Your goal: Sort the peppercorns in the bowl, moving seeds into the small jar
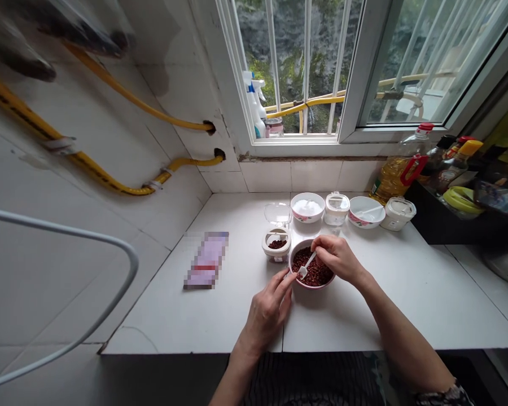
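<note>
A white bowl [293, 278] with a pinkish outside stands on the counter, holding many small dark red-brown grains that look like peppercorns [319, 275]. My right hand [336, 256] is closed on the handle of a small white plastic spoon [309, 263], pinched between thumb and fingers. The spoon's head is low over the grains at the bowl's left side. My left hand [271, 307] lies against the bowl's left rim with fingers stretched out, the index fingertip at the spoon's head. Just behind it sits a small white seasoning jar [276, 254], lid raised, partly filled with the same grains.
Behind stand a bowl of white powder [307, 219], a clear-lidded jar [337, 208], another bowl [366, 220] with a white spoon, and a lidded jar [400, 214]. An oil bottle [389, 177] and a black bottle rack [423, 220] are right. A purple packet [206, 262] lies left.
</note>
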The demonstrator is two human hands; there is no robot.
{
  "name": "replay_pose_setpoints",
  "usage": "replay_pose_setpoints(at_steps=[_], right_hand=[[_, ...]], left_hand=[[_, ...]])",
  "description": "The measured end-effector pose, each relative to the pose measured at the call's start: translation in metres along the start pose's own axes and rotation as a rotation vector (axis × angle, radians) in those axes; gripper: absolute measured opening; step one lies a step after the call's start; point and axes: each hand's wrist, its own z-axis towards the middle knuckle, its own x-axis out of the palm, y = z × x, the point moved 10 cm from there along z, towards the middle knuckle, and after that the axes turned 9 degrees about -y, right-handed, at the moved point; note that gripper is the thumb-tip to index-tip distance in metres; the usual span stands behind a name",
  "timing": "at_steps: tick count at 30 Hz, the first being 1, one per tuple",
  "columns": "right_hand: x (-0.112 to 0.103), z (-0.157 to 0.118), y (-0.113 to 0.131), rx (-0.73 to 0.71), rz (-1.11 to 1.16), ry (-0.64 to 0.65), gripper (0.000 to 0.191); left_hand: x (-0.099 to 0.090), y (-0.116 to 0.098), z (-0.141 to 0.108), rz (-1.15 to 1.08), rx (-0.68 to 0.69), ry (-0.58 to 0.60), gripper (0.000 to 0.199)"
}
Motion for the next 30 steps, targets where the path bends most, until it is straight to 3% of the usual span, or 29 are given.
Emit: replay_pose_setpoints(at_steps=[5, 22, 26, 30], right_hand=[[-0.006, 0.001, -0.014, 0.162, 0.137, -0.014, 0.014], [-0.009, 0.004, -0.035, 0.322, 0.300, -0.072, 0.011], [-0.016, 0.007, -0.036, 0.297, 0.329, -0.174, 0.012], [-0.017, 0.006, -0.018, 0.161, 0.274, -0.308, 0.014]], left_hand=[[0.000, 0.001, 0.000, 0.000, -0.007, 0.005, 0.046], [0.000, 0.001, 0.000, 0.007, -0.009, -0.003, 0.048], [0.000, 0.000, 0.000, 0.009, -0.001, -0.014, 0.048], [0.001, 0.000, -0.001, 0.001, 0.005, -0.009, 0.048]])
